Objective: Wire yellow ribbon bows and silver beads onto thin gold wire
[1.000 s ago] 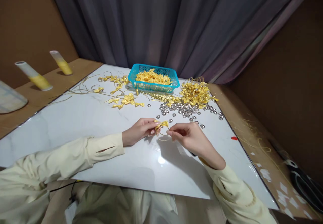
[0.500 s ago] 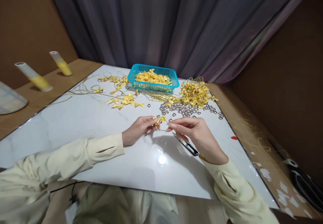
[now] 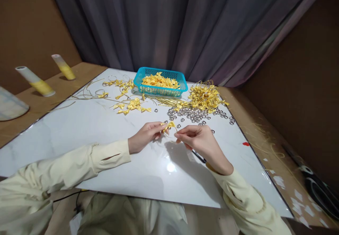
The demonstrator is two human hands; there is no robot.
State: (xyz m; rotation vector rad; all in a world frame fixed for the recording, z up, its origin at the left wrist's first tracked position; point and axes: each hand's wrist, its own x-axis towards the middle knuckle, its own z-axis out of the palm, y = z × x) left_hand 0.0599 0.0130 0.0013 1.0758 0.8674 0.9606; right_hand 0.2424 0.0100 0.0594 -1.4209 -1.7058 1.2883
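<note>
My left hand [image 3: 146, 136] pinches a yellow ribbon bow [image 3: 171, 124] between thumb and fingers, just above the table's middle. A thin gold cord runs from the bow in a curve. My right hand [image 3: 201, 141] is closed, its thumb and fingertips pinching that gold cord [image 3: 176, 130] to the right of the bow. Below my right palm, a black-handled cutting tool [image 3: 199, 156] is partly hidden; I cannot tell whether the hand touches it. Small silver metal pieces [image 3: 194, 114] lie scattered beyond my right hand.
A turquoise basket [image 3: 161, 91] of yellow bows stands at the back of the white table [image 3: 106, 178]. Right of it is a heap of bows on cords [image 3: 205, 97]; loose bows [image 3: 134, 105] lie to the left. Spools [image 3: 42, 86] stand far left, scissors [image 3: 317, 189] far right.
My right hand has turned and dipped slightly, its fingertips now lower on the cord. The cutting tool is more covered by it. My left hand holds the bow in the same place.
</note>
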